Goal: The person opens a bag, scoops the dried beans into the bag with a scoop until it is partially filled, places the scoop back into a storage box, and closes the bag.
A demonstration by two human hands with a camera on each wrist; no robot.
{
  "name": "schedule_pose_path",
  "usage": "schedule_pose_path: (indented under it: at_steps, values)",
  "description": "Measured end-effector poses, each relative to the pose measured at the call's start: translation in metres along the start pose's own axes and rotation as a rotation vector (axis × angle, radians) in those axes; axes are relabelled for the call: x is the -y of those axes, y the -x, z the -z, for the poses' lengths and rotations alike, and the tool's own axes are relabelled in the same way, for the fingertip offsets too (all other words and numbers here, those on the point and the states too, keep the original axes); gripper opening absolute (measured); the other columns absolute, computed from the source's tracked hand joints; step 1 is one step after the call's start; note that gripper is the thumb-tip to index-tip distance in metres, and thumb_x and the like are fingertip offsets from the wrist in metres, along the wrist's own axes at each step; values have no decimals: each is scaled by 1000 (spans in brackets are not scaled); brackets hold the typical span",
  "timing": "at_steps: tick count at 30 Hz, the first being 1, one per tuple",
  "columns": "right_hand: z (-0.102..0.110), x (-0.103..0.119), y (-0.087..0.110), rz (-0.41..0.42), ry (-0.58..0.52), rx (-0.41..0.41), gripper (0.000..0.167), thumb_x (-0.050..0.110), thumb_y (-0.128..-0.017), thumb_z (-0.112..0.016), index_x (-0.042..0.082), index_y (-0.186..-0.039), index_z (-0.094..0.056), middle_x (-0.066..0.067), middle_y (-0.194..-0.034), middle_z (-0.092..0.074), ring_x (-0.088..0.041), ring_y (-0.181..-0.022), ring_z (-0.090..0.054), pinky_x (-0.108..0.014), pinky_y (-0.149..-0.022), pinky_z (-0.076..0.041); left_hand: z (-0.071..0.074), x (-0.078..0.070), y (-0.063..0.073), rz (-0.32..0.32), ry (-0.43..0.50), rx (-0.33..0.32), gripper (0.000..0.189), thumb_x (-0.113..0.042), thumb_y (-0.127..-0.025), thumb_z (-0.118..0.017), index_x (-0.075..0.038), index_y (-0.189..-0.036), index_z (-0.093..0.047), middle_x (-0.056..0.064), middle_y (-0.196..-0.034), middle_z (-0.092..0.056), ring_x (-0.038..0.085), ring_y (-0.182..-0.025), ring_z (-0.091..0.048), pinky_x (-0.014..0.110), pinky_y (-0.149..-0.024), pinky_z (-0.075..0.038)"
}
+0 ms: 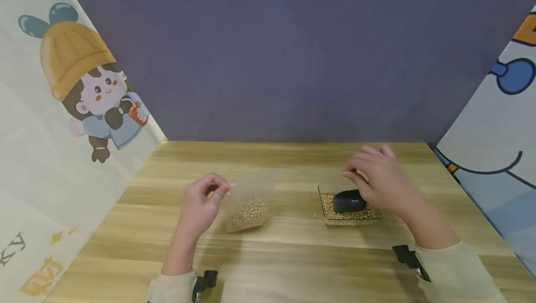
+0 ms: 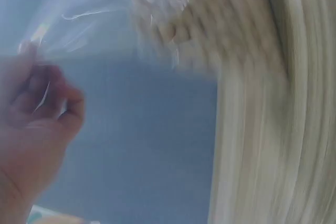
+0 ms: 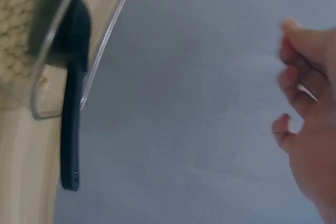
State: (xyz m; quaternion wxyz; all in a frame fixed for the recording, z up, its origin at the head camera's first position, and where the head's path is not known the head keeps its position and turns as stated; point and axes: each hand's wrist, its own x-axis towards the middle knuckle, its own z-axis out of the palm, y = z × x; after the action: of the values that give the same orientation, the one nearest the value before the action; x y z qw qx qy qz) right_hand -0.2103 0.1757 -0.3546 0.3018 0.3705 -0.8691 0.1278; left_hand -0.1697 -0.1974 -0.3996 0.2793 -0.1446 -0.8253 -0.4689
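Note:
My left hand (image 1: 202, 200) pinches the top corner of a clear plastic bag (image 1: 251, 189) between thumb and forefinger. Soybeans (image 1: 250, 213) fill the bag's lower part, which hangs at or just above the table; contact cannot be told. To the right stands a clear rectangular container (image 1: 351, 222) of soybeans. A dark scoop (image 1: 348, 201) lies in it, its handle (image 3: 70, 129) jutting past the rim in the right wrist view. Over the container, apart from the scoop, is my right hand (image 1: 378, 179), its fingers loosely bent with nothing seen between them. The left wrist view is blurred.
A wood-grain table (image 1: 268, 270) lies beneath everything, with a single loose bean (image 1: 314, 216) left of the container. Behind it rises a grey-blue panel (image 1: 268, 61). Side panels with cartoon prints (image 1: 83, 84) border the table left and right.

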Motion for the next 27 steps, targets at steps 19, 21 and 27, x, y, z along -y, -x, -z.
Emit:
schedule_pose_path:
  at_steps: [19,21,27]
  values:
    - [-61,72,-9,-730,-740,490,33,35,-106,-65,3,-110,-71,-6,-80,-66,-16,-65,-57,-27,-54,-51,-64,-18,-24,685,711,212,15,-5,-111,-42,6,-117,-50,13,-111,-54,22,-99,-66,44,-90,-67]
    - [-70,73,-5,-779,-667,495,35,32,-107,-63,-1,-116,-70,-9,-76,-66,-17,-60,-56,-28,-53,-50,-76,-6,-26,715,594,252,23,-11,-112,-45,8,-125,-51,17,-118,-55,25,-102,-65,39,-89,-67]
    - [-70,92,4,-673,-351,376,53,21,-103,-69,-16,-140,-56,-29,-110,-73,-33,-83,-75,-44,-71,-67,-90,-9,-14,375,-130,362,47,-26,-105,-64,-4,-145,-53,20,-149,-49,37,-134,-54,52,-105,-60]
